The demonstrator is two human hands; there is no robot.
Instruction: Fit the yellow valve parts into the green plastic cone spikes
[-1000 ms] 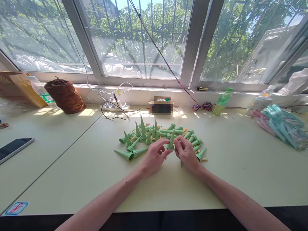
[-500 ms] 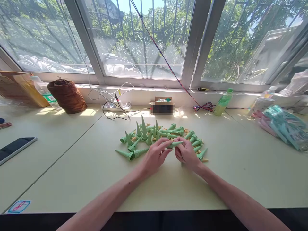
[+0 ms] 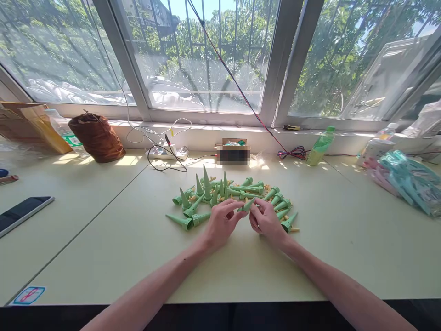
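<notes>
A heap of several green cone-shaped plastic spikes [image 3: 220,193] lies on the pale table [image 3: 138,239], some standing upright, with small yellowish pieces among them. My left hand [image 3: 222,223] and my right hand [image 3: 267,220] meet just in front of the heap. Both pinch one green cone [image 3: 247,205] between their fingertips, and it lies tilted, its tip up and to the right. Both hands are closed on it.
A phone [image 3: 20,212] lies at the left. A brown bag [image 3: 97,137], a water bottle [image 3: 64,131], a power strip with cables [image 3: 165,151], a small box [image 3: 232,151] and a green bottle [image 3: 319,146] line the window sill side. Teal packets [image 3: 409,181] lie at the right.
The cone stood upright between my fingers a second ago. It has since been turned sideways and now lies tilted. My hands have hardly shifted.
</notes>
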